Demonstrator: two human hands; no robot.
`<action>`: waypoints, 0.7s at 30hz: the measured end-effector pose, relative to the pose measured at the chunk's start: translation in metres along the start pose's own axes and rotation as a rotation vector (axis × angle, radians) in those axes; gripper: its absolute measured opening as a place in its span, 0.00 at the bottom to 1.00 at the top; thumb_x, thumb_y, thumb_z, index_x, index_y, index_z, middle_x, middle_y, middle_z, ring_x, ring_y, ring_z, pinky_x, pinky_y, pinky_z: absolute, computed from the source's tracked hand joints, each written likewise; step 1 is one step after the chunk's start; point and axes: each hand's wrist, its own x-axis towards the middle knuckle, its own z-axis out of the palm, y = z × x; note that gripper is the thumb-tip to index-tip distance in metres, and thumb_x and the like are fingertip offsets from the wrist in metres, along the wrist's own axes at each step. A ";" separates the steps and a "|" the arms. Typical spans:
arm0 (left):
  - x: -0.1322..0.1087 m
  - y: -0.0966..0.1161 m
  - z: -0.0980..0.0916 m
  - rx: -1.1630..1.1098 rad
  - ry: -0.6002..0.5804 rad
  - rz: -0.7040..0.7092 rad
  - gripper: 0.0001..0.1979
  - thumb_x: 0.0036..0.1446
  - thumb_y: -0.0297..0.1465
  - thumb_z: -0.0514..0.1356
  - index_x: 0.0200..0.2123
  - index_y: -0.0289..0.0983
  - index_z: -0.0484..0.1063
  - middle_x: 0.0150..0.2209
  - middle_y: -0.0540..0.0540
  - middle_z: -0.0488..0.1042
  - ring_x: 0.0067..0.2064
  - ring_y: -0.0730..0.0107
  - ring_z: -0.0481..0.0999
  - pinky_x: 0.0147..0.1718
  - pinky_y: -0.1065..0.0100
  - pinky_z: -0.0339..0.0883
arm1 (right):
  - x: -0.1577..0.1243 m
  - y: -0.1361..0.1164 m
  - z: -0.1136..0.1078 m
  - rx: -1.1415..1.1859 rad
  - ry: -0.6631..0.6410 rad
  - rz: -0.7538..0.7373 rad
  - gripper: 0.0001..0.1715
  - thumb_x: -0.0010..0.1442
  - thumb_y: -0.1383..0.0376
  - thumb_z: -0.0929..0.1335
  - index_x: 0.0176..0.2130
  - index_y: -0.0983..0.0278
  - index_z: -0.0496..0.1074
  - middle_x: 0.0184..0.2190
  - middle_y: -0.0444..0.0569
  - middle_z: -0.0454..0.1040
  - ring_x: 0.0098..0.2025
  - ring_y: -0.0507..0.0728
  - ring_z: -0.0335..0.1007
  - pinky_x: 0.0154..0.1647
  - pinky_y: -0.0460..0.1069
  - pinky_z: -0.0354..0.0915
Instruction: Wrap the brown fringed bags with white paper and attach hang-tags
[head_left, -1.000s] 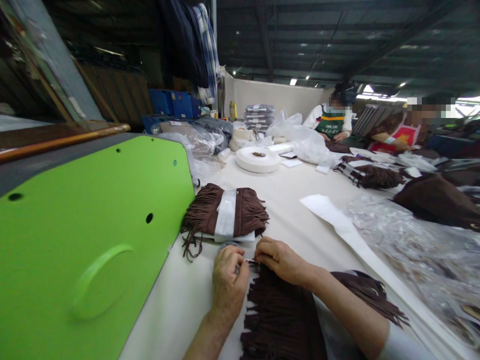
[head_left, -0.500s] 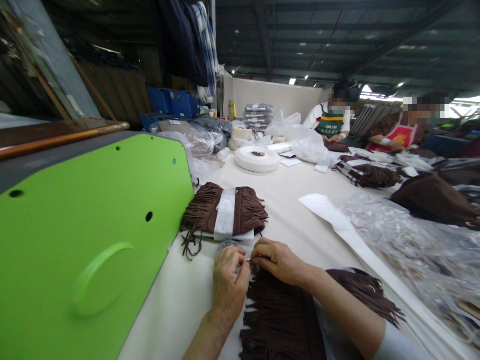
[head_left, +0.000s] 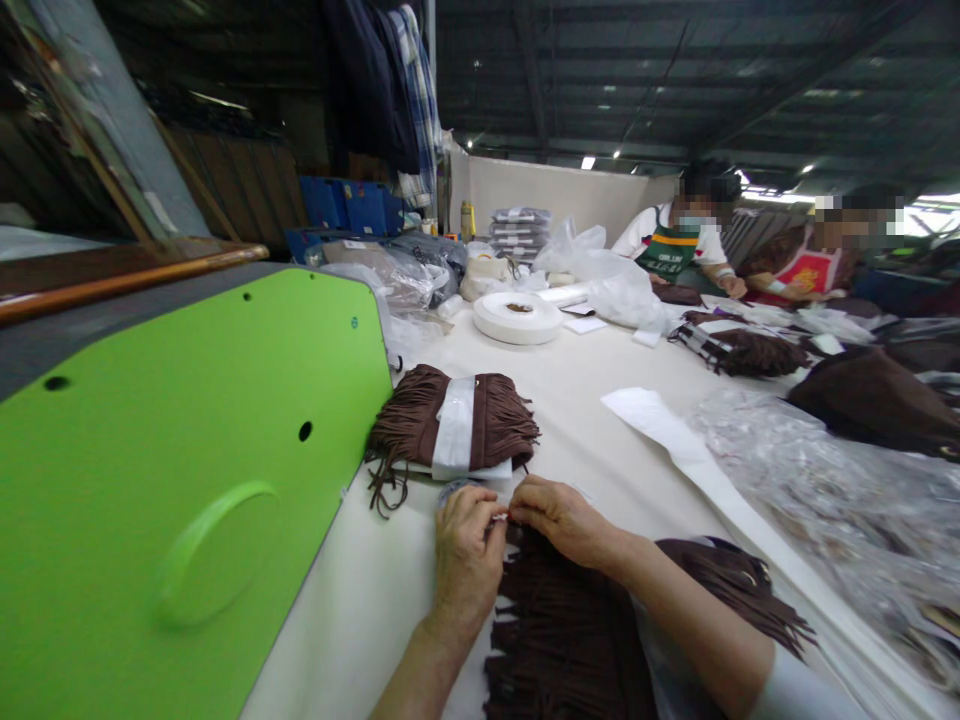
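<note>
Lying beneath both hands point(head_left: 469, 560) point(head_left: 564, 520): brown fringe point(head_left: 559, 645)

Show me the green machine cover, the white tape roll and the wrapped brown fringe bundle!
green machine cover point(head_left: 187, 470): head view, flat front face.
white tape roll point(head_left: 538, 320): head view, flat top.
wrapped brown fringe bundle point(head_left: 496, 420): head view, fringe right of its white band.

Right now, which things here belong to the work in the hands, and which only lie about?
In use: left hand, right hand, both pinching the top edge of the brown fringe piece.
Lying about: banded fringe bundle, white tape roll, white strip, plastic bags, green machine cover.
</note>
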 end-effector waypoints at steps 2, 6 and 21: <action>0.001 0.001 0.000 -0.011 0.013 0.001 0.06 0.52 0.23 0.54 0.27 0.37 0.68 0.33 0.47 0.71 0.38 0.64 0.69 0.38 0.61 0.64 | 0.000 0.000 0.000 -0.003 0.001 0.007 0.08 0.59 0.69 0.64 0.30 0.64 0.71 0.28 0.44 0.68 0.30 0.51 0.63 0.32 0.45 0.59; 0.001 0.001 -0.001 -0.023 0.032 0.019 0.06 0.52 0.22 0.54 0.30 0.37 0.68 0.33 0.48 0.72 0.38 0.65 0.70 0.39 0.61 0.63 | 0.000 0.000 0.000 0.001 -0.002 0.015 0.08 0.59 0.68 0.64 0.30 0.64 0.71 0.28 0.44 0.68 0.30 0.51 0.63 0.33 0.45 0.59; -0.002 0.002 0.003 0.067 0.007 0.010 0.05 0.51 0.22 0.54 0.27 0.38 0.63 0.33 0.47 0.71 0.39 0.63 0.69 0.39 0.60 0.61 | 0.000 0.000 0.000 0.007 0.006 0.026 0.08 0.59 0.69 0.63 0.30 0.64 0.71 0.28 0.44 0.68 0.30 0.51 0.63 0.33 0.45 0.59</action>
